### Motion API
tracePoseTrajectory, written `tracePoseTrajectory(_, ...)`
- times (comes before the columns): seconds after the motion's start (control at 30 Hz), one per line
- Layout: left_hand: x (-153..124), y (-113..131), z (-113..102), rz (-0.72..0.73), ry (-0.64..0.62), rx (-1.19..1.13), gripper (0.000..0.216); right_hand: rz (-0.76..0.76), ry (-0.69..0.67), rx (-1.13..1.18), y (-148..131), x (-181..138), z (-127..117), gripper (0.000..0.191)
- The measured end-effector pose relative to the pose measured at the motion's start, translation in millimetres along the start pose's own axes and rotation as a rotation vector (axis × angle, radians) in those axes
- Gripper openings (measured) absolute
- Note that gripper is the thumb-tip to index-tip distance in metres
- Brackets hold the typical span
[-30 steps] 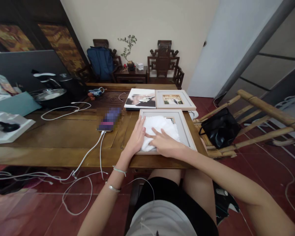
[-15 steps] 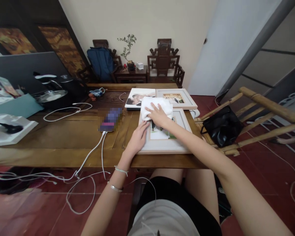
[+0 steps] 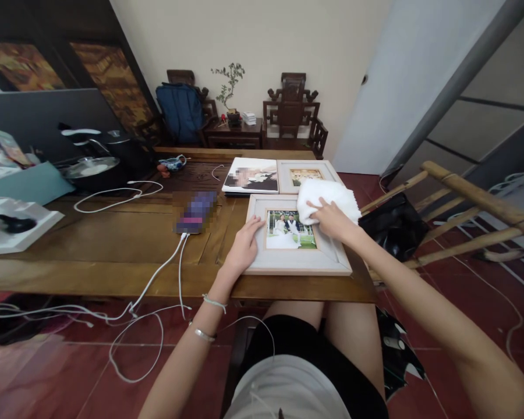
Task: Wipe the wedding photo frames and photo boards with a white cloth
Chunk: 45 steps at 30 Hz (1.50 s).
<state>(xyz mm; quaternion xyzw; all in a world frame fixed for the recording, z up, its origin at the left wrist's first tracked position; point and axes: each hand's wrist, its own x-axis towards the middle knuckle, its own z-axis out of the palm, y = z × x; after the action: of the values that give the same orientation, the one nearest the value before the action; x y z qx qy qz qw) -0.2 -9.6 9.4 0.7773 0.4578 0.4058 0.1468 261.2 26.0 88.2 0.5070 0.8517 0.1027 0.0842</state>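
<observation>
A light wooden picture frame (image 3: 288,269) with a wedding photo (image 3: 289,229) lies flat near the table's front edge. My left hand (image 3: 245,244) holds its left side, fingers together along the border and the thumb at the edge. Under my right hand (image 3: 332,220) is a bunched white cloth (image 3: 332,195), pressed over the frame's upper right corner. That corner is hidden by the cloth. Just behind lie a second frame (image 3: 283,171) and a photo album (image 3: 253,185) with a picture on its cover.
A phone (image 3: 196,210) with white charging cables (image 3: 159,273) lies left of the frames. A lidded pot (image 3: 94,171), a kettle (image 3: 128,148) and a white power strip (image 3: 20,227) stand farther left. At the right is a bamboo chair (image 3: 475,198) with a black bag (image 3: 395,224).
My right hand and the cloth have slid right across the frame, uncovering the photo and the album cover. The frame has shifted slightly right at its near edge. My left hand stays at its left side.
</observation>
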Motion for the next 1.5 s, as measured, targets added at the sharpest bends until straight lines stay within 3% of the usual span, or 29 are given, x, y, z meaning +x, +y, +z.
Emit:
tracePoseTrajectory(0.2,1,1,-1,-0.002,-0.009,0.028,0.051,-0.261,-0.100,0.233,-56,-58,-24,0.052)
tracePoseTrajectory(0.33,1,5,-2,-0.032,0.007,0.029,0.045,-0.381,-0.147,0.392,-83,-56,-36,0.059)
tracePoseTrajectory(0.43,2,7,-3,-0.058,0.037,0.025,0.042,-0.291,-0.074,0.351,-91,-25,-25,0.063)
tracePoseTrajectory(0.57,2,7,-3,-0.035,0.063,0.040,0.042,-0.027,0.011,0.235,-86,29,-9,0.065)
tracePoseTrajectory(0.67,1,6,-2,-0.008,0.078,0.036,0.041,0.036,0.019,0.217,-83,45,-7,0.061)
tracePoseTrajectory(0.77,1,5,-1,-0.003,0.087,0.025,0.039,-0.039,-0.052,0.255,-86,27,-14,0.067)
tracePoseTrajectory(0.9,1,6,0,-0.027,0.066,0.030,0.037,-0.217,-0.203,0.339,-87,-28,-31,0.068)
tracePoseTrajectory(1.07,-1,9,-2,-0.063,0.052,0.009,0.039,-0.315,-0.336,0.460,-65,-73,-49,0.065)
tracePoseTrajectory(1.17,-3,9,-1,-0.167,0.116,0.003,0.045,-0.307,-0.312,0.498,-50,-80,-46,0.064)
tracePoseTrajectory(1.27,-3,5,0,-0.312,0.169,-0.063,0.057,-0.310,-0.179,0.497,-50,-88,-31,0.065)
tracePoseTrajectory(1.43,-10,8,-4,-0.645,0.114,-0.406,0.076,-0.308,0.031,0.456,-66,-108,-10,0.067)
tracePoseTrajectory(1.5,-19,14,-8,-0.722,0.064,-0.542,0.072,-0.325,0.096,0.452,-67,-114,-7,0.064)
